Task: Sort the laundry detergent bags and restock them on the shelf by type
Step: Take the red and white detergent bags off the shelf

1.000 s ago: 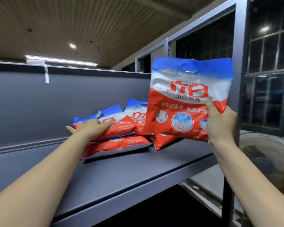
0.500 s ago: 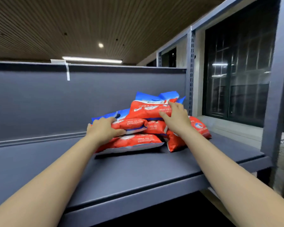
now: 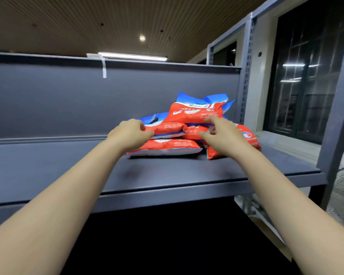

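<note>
**Both hands at the pile of bags on the shelf**

A pile of red and blue detergent bags (image 3: 189, 133) is seen on the grey shelf (image 3: 187, 175), toward its right end, near the back panel (image 3: 68, 100) and the right post (image 3: 244, 76). Much free shelf surface is left to the left of the pile and in front of it, up to the front edge. The left hand (image 3: 130, 134) is laid on a middle bag, fingers curled over its end. The grip of the right hand (image 3: 222, 135) is loose and open, with the fingertips at the bags. The lower bags are partly hidden by the hands. The print on the bags is too blurred to be read.
</note>
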`<state>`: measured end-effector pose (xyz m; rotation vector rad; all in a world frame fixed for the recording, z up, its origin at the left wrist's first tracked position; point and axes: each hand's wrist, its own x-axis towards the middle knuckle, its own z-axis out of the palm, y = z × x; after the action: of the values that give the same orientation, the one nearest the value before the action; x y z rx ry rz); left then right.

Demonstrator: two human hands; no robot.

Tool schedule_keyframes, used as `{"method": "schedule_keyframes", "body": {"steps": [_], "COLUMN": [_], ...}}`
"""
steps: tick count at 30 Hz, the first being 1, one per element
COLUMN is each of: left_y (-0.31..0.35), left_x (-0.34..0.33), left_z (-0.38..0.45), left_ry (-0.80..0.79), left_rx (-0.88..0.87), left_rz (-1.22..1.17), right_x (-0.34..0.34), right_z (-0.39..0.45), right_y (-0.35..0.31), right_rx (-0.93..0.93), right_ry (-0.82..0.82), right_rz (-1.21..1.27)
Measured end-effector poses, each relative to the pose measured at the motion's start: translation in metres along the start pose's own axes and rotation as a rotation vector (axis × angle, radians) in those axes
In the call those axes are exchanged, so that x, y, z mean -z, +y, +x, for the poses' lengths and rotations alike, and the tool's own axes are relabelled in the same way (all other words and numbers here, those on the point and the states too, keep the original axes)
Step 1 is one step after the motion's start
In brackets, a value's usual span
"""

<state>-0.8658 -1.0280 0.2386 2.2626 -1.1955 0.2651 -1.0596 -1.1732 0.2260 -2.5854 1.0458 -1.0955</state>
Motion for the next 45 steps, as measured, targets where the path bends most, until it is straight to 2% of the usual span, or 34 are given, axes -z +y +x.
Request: {"method": "schedule_keyframes", "body": {"steps": [7,15,21,30,45], "left_y": [-0.034,-0.105,-0.192,-0.33,-0.514], "left_x": [0.045,0.091,0.125,0.177,0.255], "left_z": [-0.079,-0.183,-0.257,-0.357,-0.47], "left_ry": [0.053,0.095,0.076,0.0,-0.056], "left_rx": [0.106,0.228,0.35,0.553,0.809], "left_rz": [0.094,0.096,0.163,0.208,0.226], "right_x": [0.002,-0.015,-0.05,-0.139,-0.237], "right_z": [-0.058,-0.122,-0.178,-0.259,-0.347], "right_y": [-0.046,-0.123,-0.205,-0.344,-0.546], "right_rx": [0.17,0.343,0.473,0.568,0.656], "right_ry": [-0.146,-0.273,-0.372,-0.646,-0.847], "right_rz": [0.094,0.309,0.349,0.289,0.319]}}
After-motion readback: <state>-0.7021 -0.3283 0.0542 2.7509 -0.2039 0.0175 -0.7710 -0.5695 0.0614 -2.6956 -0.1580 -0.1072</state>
